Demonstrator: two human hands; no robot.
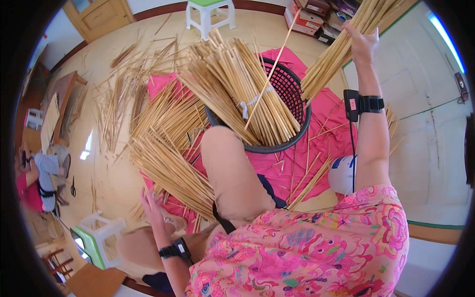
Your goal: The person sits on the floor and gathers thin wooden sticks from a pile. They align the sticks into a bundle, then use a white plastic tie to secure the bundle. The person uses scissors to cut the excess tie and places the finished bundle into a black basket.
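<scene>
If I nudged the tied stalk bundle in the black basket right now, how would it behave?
The stalk bundle would likely stay stiff: its stalks look straight. The white tie should help hold it together. It might tip, since it leans across the basket.

At the top, a green-topped white stool (210, 12) is standing; a 2nd green-topped stool (97, 250) is standing at lower left. Boxes (306, 21) are sitting piled at upper right. A pale door (430, 143) is filling the right side, and a wooden door (101, 19) is showing at upper left.
</scene>
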